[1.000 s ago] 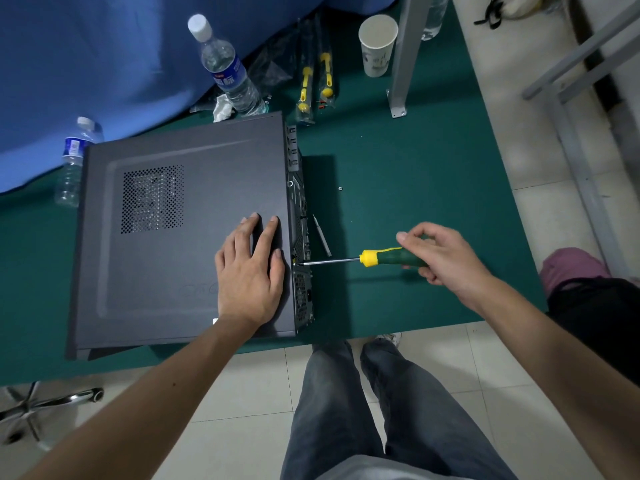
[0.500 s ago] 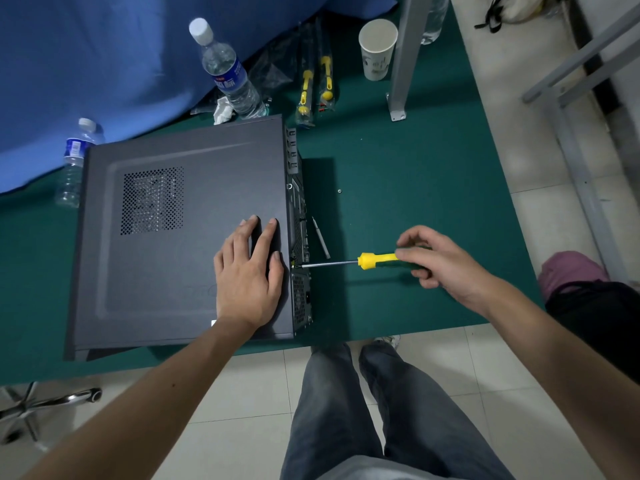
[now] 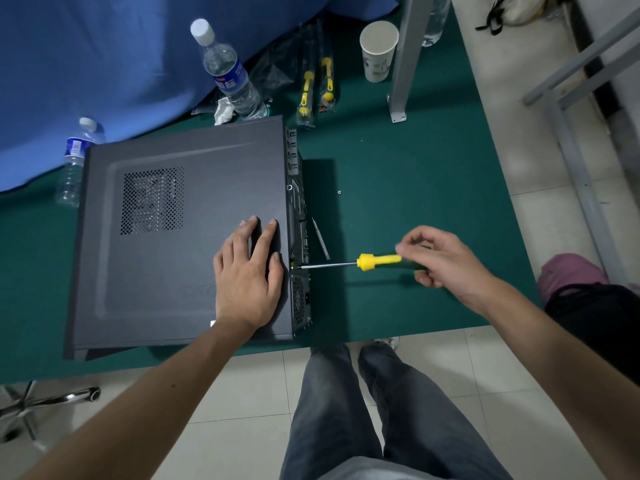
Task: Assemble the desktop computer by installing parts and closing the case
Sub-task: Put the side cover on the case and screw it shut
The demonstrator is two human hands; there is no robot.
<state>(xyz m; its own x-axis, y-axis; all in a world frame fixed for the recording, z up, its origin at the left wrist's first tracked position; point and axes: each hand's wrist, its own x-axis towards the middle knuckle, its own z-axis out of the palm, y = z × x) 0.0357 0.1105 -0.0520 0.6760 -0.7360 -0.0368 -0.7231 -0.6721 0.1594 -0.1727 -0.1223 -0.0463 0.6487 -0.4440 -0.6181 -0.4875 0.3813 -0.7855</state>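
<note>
A dark grey computer case (image 3: 166,237) lies on its side on the green table (image 3: 415,188), side panel on and facing up. My left hand (image 3: 247,278) rests flat on the panel near its right edge. My right hand (image 3: 440,261) grips the green and yellow handle of a screwdriver (image 3: 374,262). Its shaft runs level to the left, with the tip at the case's rear panel (image 3: 298,258) just right of my left hand. The screw at the tip is too small to make out.
A loose screw (image 3: 339,192) and a thin metal strip (image 3: 320,239) lie on the table right of the case. Two water bottles (image 3: 232,74), bagged screwdrivers (image 3: 313,84), a paper cup (image 3: 377,51) and a metal post (image 3: 405,60) stand behind. The table edge is near my legs.
My right hand has shifted its fingers around the screwdriver handle, turning it in place. The left hand and the case have stayed put.
</note>
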